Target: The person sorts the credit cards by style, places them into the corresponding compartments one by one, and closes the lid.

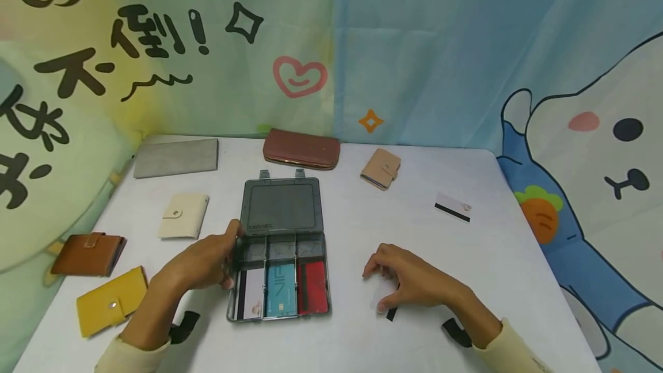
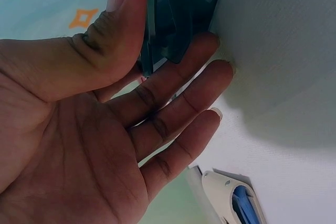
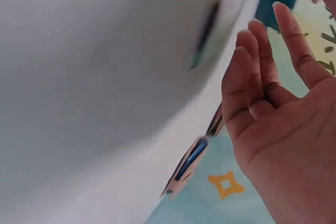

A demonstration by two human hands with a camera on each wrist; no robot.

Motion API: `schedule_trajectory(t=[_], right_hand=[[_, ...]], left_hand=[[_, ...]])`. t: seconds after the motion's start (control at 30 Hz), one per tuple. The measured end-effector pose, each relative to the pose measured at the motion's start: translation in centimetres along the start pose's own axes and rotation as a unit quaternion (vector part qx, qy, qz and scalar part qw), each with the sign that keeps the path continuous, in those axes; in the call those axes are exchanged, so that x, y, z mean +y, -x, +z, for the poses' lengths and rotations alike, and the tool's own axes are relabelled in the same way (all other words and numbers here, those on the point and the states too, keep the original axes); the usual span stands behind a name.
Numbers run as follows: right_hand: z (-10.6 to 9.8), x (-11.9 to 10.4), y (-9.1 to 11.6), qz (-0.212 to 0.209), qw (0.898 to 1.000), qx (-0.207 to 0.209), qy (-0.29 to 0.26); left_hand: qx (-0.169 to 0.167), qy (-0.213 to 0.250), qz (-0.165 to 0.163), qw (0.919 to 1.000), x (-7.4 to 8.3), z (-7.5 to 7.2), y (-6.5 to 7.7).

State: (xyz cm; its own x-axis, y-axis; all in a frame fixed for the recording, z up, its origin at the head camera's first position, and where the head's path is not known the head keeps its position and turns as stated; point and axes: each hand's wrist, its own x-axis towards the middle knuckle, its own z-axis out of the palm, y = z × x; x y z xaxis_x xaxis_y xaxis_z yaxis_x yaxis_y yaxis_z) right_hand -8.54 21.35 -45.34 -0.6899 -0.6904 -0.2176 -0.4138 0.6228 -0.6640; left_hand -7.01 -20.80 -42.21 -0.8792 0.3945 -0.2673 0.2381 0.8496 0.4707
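Nearest me, a person's 2 cream sleeves [image 1: 126, 356] stretch over a white table [image 1: 409, 235], where a dark plastic case [image 1: 282, 206] lies open. The left hand [image 1: 207, 259] grips the case's left edge between thumb and fingers, while the right hand [image 1: 416, 277] hangs low over the table, fingers loosely bent and apart from the thumb. The near row of the case holds 3 cards [image 1: 281, 291], and 1 black-striped card [image 1: 392, 313] lies under the right hand; I can't tell whether the fingers touch it.
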Motion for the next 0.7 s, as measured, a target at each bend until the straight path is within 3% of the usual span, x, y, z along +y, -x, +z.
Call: schedule_trajectory(t=[0.2, 0.43, 0.57, 0.7], right_hand=[[0.4, 0.9, 0.8, 0.006, 0.997, -0.01, 0.074], [0.9, 1.0, 0.6, 0.007, 0.995, 0.028, 0.099], [0.9, 0.9, 0.0, 0.021, 0.993, 0.07, 0.092], [0.7, 0.4, -0.8, 0.022, 0.994, 0.099, 0.027]], left_hand=[[0.0, -0.002, -0.004, 1.0, 0.1, -0.1, 0.1], [-0.002, -0.002, 0.002, 1.0, 0.2, -0.1, 0.0], [-0.003, -0.001, -0.001, 1.0, 0.2, -0.1, 0.0], [-0.003, -0.001, -0.002, 1.0, 0.2, -0.1, 0.0]])
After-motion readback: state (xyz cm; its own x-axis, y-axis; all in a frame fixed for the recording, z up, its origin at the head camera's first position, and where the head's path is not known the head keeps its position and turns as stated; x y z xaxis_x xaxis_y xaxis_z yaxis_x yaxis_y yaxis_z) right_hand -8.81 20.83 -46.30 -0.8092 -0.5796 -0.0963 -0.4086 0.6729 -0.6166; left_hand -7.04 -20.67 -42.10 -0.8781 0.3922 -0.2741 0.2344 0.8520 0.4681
